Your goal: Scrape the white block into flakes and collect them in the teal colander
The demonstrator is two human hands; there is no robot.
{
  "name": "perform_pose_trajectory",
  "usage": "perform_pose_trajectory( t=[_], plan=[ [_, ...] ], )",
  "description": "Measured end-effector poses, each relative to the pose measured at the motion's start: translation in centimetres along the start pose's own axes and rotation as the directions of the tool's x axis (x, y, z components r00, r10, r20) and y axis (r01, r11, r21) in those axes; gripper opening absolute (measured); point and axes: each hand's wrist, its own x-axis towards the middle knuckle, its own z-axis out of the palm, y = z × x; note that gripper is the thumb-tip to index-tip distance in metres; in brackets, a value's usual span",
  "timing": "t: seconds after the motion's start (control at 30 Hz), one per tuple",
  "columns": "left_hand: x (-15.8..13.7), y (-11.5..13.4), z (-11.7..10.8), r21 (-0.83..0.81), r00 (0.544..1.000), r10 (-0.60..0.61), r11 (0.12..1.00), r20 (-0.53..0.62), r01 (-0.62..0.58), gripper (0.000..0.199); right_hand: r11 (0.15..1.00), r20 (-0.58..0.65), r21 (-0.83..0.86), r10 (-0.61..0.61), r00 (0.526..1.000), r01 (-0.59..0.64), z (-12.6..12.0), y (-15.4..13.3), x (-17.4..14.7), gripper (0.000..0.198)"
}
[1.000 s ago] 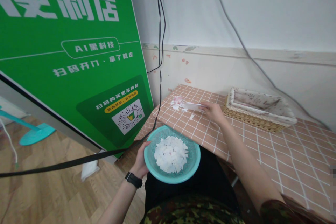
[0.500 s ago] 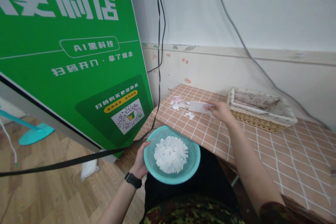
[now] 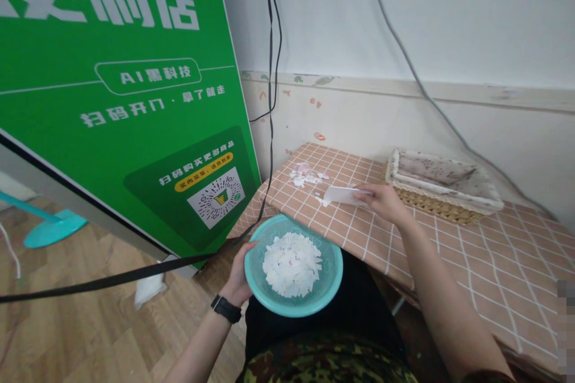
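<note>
A big green sign [image 3: 121,90] fills the left, its top and left side cut off by the frame, standing on a wood floor [image 3: 90,335] beside a white wall [image 3: 404,18] with black cables [image 3: 271,72] hanging down it. A table [image 3: 449,251] under a pink checked cloth runs off the right edge, and a lined wicker basket [image 3: 442,182] sits at its back; what lies inside is hard to make out. Below the near table edge, over the lap, the left hand [image 3: 238,275] grips the rim of a teal bowl [image 3: 294,265] heaped with white paper scraps [image 3: 291,263]. The right hand [image 3: 381,202] pinches a white card [image 3: 344,194], set on edge against the cloth. Just left of the card lie loose bits [image 3: 305,175], white and pinkish, too small to tell apart. A teal stand [image 3: 49,230] shows far left, only partly in view.
</note>
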Motion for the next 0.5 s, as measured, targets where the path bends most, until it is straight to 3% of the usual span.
perform_pose_trajectory(
  t=[0.2, 0.37, 0.5],
  plan=[
    [0.0, -0.2, 0.3, -0.014, 1.0, -0.019, 1.0, 0.01, 0.019, 0.028, 0.998, -0.147, -0.059, 0.023, 0.989, -0.032, 0.8, -0.9, -2.3, 0.025],
    [0.0, -0.6, 0.5, -0.009, 1.0, -0.029, 1.0, -0.005, 0.029, 0.031, 0.996, -0.183, -0.085, 0.011, 0.983, -0.027, 2.1, -1.7, -3.8, 0.025],
    [-0.2, -0.8, 0.8, -0.012, 0.999, -0.019, 1.0, -0.039, 0.019, 0.028, 0.995, -0.301, -0.076, 0.042, 0.953, -0.068, 3.0, -2.4, -5.0, 0.026]
  ],
)
